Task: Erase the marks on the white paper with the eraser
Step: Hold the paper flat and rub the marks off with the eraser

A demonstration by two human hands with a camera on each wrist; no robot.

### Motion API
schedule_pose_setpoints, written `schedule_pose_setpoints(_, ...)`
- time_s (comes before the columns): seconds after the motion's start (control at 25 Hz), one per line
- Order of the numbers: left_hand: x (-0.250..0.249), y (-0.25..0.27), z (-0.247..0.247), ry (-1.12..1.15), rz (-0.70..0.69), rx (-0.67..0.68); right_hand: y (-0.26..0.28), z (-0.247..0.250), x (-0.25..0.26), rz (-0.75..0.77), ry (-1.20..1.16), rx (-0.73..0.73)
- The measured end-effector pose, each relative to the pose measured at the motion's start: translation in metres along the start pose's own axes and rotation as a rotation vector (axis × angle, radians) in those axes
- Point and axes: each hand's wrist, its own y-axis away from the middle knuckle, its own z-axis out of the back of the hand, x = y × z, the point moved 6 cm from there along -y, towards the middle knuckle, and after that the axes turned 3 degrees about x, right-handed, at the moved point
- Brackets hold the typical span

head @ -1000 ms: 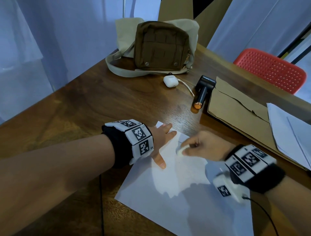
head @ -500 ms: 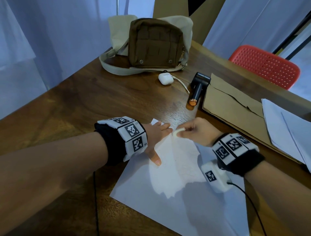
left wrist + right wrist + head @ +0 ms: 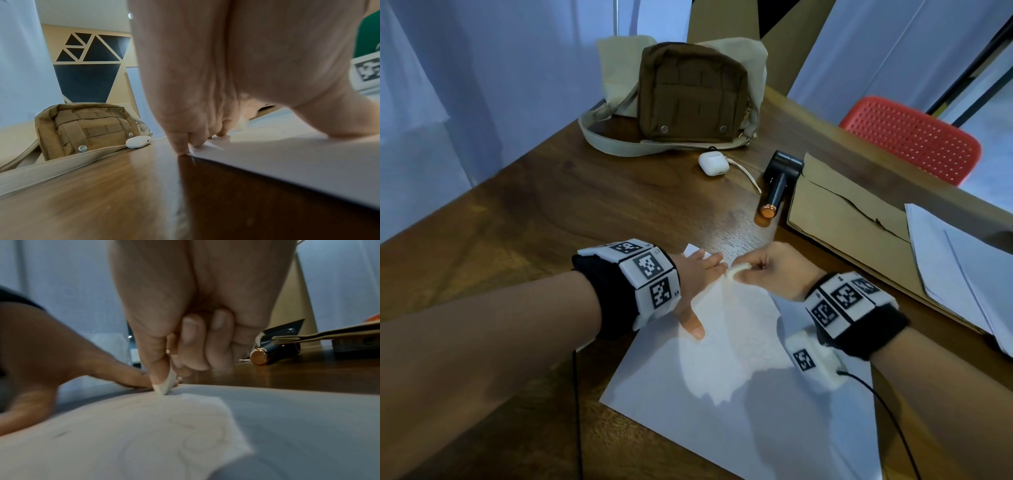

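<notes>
On the dark wood-grain counter point(image 3: 544, 212), the right hand point(image 3: 774, 270) pinches a small rounded white eraser point(image 3: 736, 270) against the far corner of the smooth paper point(image 3: 722, 428), while the left hand point(image 3: 695, 284) lies flat, fingers straight, pressing the sheet, faint marks point(image 3: 185, 426) nearby.

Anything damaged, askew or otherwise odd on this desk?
Only the brown envelope at the right: its flap edge is torn and jagged. The white paper lies flat under the left hand, and the right hand pinches the eraser on it. Nothing spilled.
</notes>
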Motion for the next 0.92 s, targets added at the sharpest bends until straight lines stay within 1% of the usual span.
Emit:
schedule_pose_setpoints(0.04, 0.001, 0.0, 0.0, -0.007, 0.005, 0.009, 0.007, -0.005, 0.001, 0.026, 0.01, 0.052)
schedule_pose_setpoints(0.08, 0.001, -0.001, -0.001, -0.011, 0.012, 0.024, 0.017, -0.01, 0.003, 0.035, 0.014, 0.139)
schedule_pose_setpoints(0.12, 0.001, -0.001, -0.002, -0.017, 0.017, 0.037, 0.028, -0.016, 0.004, 0.026, 0.015, 0.233)
schedule_pose_setpoints(0.16, 0.0, -0.002, -0.003, -0.022, 0.02, 0.042, 0.033, -0.017, 0.005, 0.022, 0.021, 0.285)
schedule_pose_setpoints(0.2, -0.001, -0.001, -0.002, -0.025, 0.018, 0.04, 0.031, -0.013, 0.006, 0.014, 0.032, 0.281)
schedule_pose_setpoints(0.24, -0.003, 0.001, -0.001, -0.026, 0.012, 0.031, 0.022, -0.007, 0.004, 0.008, 0.037, 0.219)
schedule_pose_setpoints(0.32, -0.004, 0.004, 0.001, -0.02, -0.007, 0.002, 0.003, 0.004, -0.001, -0.006, 0.049, 0.041)
schedule_pose_setpoints(0.36, -0.004, 0.005, 0.002, -0.019, -0.009, -0.01, -0.001, 0.004, -0.002, -0.014, 0.052, -0.01)
schedule_pose_setpoints(0.4, -0.004, 0.006, 0.003, -0.018, -0.008, -0.017, 0.0, 0.002, -0.003, -0.006, 0.058, -0.025)
schedule_pose_setpoints(0.44, -0.004, 0.006, 0.003, -0.023, -0.004, -0.017, 0.006, -0.003, -0.006, 0.011, 0.066, 0.007)
schedule_pose_setpoints(0.56, -0.003, 0.004, 0.003, -0.024, 0.006, 0.001, 0.029, -0.014, -0.008, 0.007, 0.015, 0.221)
schedule_pose_setpoints(0.6, -0.003, 0.004, 0.002, -0.022, 0.007, 0.013, 0.029, -0.012, -0.006, 0.013, 0.021, 0.24)
schedule_pose_setpoints(0.64, -0.003, 0.004, 0.001, -0.023, 0.007, 0.03, 0.023, -0.007, -0.004, 0.025, 0.038, 0.206)
schedule_pose_setpoints(0.72, -0.005, 0.007, 0.001, -0.046, 0.002, 0.064, 0.005, 0.003, -0.001, 0.029, 0.075, 0.069)
schedule_pose_setpoints(0.8, -0.005, 0.008, 0.002, -0.042, 0.012, 0.05, 0.0, 0.002, 0.002, 0.034, 0.099, -0.003)
schedule_pose_setpoints(0.84, -0.004, 0.007, 0.004, -0.028, 0.014, 0.028, 0.004, -0.002, 0.001, 0.046, 0.108, 0.013)
schedule_pose_setpoints(0.92, -0.003, 0.007, 0.004, -0.028, 0.027, 0.015, 0.021, -0.012, -0.002, 0.055, 0.081, 0.136)
